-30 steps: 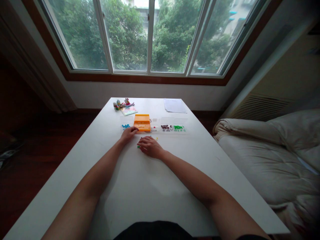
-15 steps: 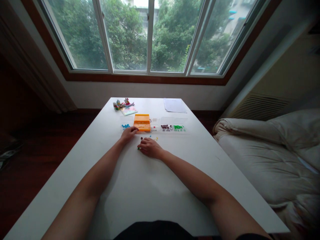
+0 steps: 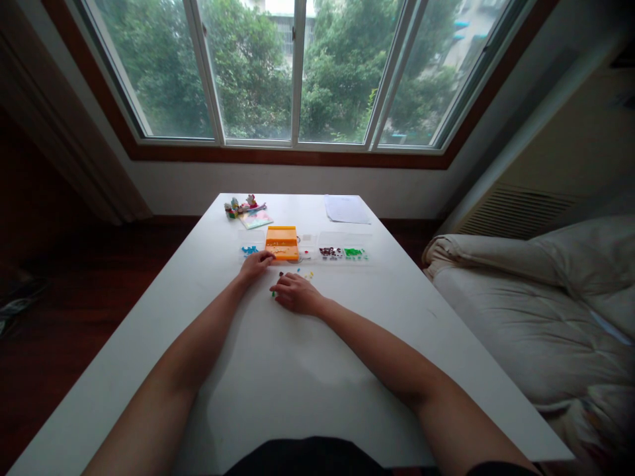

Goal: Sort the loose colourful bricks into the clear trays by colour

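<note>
My left hand (image 3: 256,263) is closed at the near left corner of an orange tray (image 3: 282,242), its fingertips pressed together; whatever they hold is too small to make out. Close by, my right hand (image 3: 296,293) rests low on the white table (image 3: 307,357), fingers curled and closed around a small green piece (image 3: 273,293), which shows only in part under the fingertips. A few tiny loose pieces lie just beyond the right hand, among them a dark brown piece (image 3: 280,274) and a yellow piece (image 3: 311,274).
Behind the hands, clear compartment boxes hold blue pieces (image 3: 249,250), brown pieces (image 3: 330,252) and green pieces (image 3: 354,252). Small colourful figures (image 3: 241,207) and a patterned card (image 3: 256,219) are at the back left, paper sheets (image 3: 347,209) at the back right. A sofa (image 3: 496,317) stands right.
The fingers of my right hand have shifted slightly left and up over the green piece. My left hand stays at the tray's corner.
</note>
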A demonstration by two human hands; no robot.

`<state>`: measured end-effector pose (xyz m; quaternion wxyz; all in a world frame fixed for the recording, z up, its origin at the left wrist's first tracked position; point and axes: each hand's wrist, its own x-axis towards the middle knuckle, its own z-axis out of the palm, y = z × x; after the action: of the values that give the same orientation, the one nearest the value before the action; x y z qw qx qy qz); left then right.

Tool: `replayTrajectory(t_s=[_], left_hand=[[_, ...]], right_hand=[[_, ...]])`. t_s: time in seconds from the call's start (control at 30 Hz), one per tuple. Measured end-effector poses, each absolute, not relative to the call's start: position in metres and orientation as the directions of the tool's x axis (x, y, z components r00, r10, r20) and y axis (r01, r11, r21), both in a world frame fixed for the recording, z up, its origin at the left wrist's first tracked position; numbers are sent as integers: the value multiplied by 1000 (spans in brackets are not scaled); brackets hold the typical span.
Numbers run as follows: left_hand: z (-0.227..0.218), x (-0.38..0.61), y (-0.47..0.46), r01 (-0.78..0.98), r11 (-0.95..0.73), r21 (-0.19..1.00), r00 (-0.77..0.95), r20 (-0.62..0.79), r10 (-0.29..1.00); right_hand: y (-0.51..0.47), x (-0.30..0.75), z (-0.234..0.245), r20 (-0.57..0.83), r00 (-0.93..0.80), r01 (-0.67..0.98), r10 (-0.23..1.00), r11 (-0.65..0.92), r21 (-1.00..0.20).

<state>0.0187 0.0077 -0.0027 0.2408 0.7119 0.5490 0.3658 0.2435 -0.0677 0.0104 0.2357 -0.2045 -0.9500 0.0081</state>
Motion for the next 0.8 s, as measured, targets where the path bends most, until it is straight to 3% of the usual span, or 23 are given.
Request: replayTrajectory(t_s=[0.27,0.8], left_hand=[[-2,18,7,614,-286,736,130,263,956],[-3,19,8,623,-283,730,128,261,957]], right_hand=[[-68,239,10,445,-829,345,338,936,-69],[-63,244,9,425,-788,443,445,890,-110]])
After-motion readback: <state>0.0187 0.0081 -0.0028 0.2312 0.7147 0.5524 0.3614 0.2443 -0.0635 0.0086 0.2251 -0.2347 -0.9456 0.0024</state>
